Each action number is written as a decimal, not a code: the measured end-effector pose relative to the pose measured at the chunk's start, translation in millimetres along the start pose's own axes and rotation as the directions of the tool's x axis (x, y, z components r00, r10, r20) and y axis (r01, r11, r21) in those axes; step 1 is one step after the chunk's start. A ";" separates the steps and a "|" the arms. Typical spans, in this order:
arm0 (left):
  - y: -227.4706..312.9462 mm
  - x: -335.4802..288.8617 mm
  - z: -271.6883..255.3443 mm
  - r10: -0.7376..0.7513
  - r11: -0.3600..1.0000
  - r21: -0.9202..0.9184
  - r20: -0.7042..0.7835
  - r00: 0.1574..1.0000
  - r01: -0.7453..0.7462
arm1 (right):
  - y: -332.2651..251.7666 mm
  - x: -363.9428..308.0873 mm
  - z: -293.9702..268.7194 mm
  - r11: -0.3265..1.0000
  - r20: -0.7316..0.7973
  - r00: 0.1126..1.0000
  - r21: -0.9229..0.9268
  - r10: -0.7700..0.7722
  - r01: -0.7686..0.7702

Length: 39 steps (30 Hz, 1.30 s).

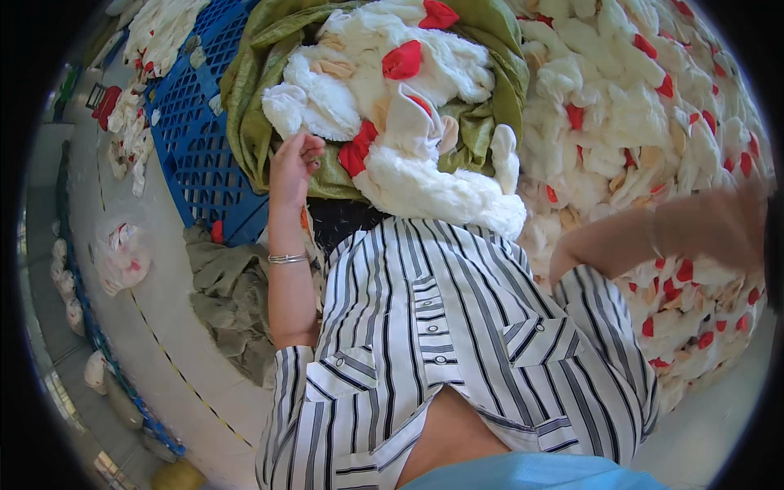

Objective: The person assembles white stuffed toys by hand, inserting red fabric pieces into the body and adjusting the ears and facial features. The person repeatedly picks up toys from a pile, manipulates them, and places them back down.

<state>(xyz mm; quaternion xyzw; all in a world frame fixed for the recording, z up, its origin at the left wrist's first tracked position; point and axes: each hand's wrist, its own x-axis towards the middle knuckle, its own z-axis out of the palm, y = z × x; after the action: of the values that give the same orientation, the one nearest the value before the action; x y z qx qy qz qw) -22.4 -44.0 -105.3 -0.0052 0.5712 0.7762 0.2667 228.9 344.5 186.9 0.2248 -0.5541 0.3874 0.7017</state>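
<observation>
My left hand (296,167) is raised at the left inner side of an olive-green sack (245,106), its fingers curled beside a white furry plush piece (322,102). Whether anything small is between those fingers I cannot make out. Inside the sack lie several limp white plush pieces with red patches (402,60). One white plush piece (441,192) with pale ears hangs over the sack's near edge, against my striped shirt. At the far right my right hand (747,224) is smeared by motion in front of a large heap of white plush pieces (588,90); its fingers are unreadable.
Left of the sack stands a blue plastic crate (192,135) with a lattice wall. Crumpled grey-green cloth (233,286) lies nearer. A clear plastic bag (122,260) and more plush pieces (131,131) are on the pale floor (155,302), which has a yellow-black line.
</observation>
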 end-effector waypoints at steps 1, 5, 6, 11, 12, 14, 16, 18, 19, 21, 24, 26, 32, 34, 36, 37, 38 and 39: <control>-0.7 3.8 6.1 -0.008 1.000 0.015 0.068 0.998 0.007 | 11.8 -25.6 1.6 0.979 0.037 0.989 -0.153 0.141 -0.134; 10.8 -6.0 36.7 0.006 0.996 0.090 0.214 0.977 -0.026 | 35.6 -214.6 42.3 0.396 0.506 -0.060 -0.739 0.861 -0.546; 13.5 -7.3 35.8 -0.009 0.991 0.129 0.223 0.975 -0.020 | 37.7 -251.2 58.2 0.299 0.376 -0.485 -0.926 0.789 -0.231; -0.1 -13.4 28.3 -0.068 0.964 0.264 0.218 0.974 0.008 | 3.5 -303.0 75.4 0.362 0.553 -0.293 -0.781 0.780 -0.509; -3.2 -16.1 31.6 -0.099 0.967 0.252 0.189 0.977 0.049 | 0.4 -294.6 82.6 0.399 0.585 -0.202 -0.728 0.785 -0.557; -11.4 -23.5 46.4 -0.163 0.966 0.221 0.126 0.979 0.132 | -4.6 -267.1 96.3 0.476 0.626 -0.015 -0.609 0.780 -0.634; -15.1 -20.5 46.0 -0.085 0.988 0.146 0.255 0.963 0.049 | -10.9 -247.2 108.3 0.679 0.746 0.171 -0.453 0.644 -0.578; -27.2 -17.8 37.7 0.107 0.989 0.055 0.399 0.911 -0.140 | -15.2 -228.1 118.7 0.827 0.870 0.222 -0.296 0.440 -0.478; -25.9 -23.8 38.1 0.161 0.984 0.001 0.438 0.885 -0.179 | -20.2 -223.8 123.4 0.880 0.910 0.232 -0.225 0.343 -0.419; 10.1 -57.8 73.6 0.053 0.995 -0.093 0.306 0.951 -0.026 | -25.7 -233.4 125.1 0.878 0.947 0.057 -0.269 0.315 -0.396; 15.8 -36.8 65.5 0.032 0.989 0.128 0.279 0.960 -0.070 | -26.4 -257.1 115.7 0.819 0.948 -0.044 -0.296 0.316 -0.491; 0.9 -31.0 50.4 0.171 0.964 0.133 0.344 0.923 -0.229 | -18.8 -255.8 97.4 0.516 0.882 -0.144 -0.387 0.449 -0.764; 23.4 -47.2 66.6 0.116 0.985 0.100 0.204 0.972 -0.139 | 10.7 -266.6 100.7 -0.082 0.551 -0.128 -0.108 0.825 -0.991; 31.4 -51.0 79.7 0.186 0.933 0.262 0.236 0.954 -0.246 | 19.6 -272.6 104.6 -0.229 0.526 -0.165 0.059 0.834 -0.972; 40.5 -58.9 92.1 0.401 0.789 0.390 0.256 0.880 -0.474 | 16.3 -257.1 118.2 -0.244 0.518 -0.151 0.116 0.842 -0.963; 42.0 -60.4 92.2 0.477 0.699 0.461 0.268 0.837 -0.546 | 18.9 -254.1 119.5 -0.244 0.526 -0.164 0.085 0.834 -0.966; 43.9 -60.3 91.7 0.549 0.655 0.441 0.282 0.787 -0.614 | 21.4 -252.9 120.8 -0.244 0.534 -0.178 0.056 0.827 -0.968; 46.1 -60.0 91.6 0.617 0.602 0.421 0.294 0.730 -0.678 | 25.2 -258.2 123.5 -0.190 0.559 -0.089 0.125 0.825 -0.974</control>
<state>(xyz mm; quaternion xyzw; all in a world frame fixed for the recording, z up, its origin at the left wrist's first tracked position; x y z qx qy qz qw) 36.9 3.6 -13.9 0.3178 0.6979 0.6418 -0.0080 112.3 191.5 -26.5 -0.0212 -0.5028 0.8640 0.0174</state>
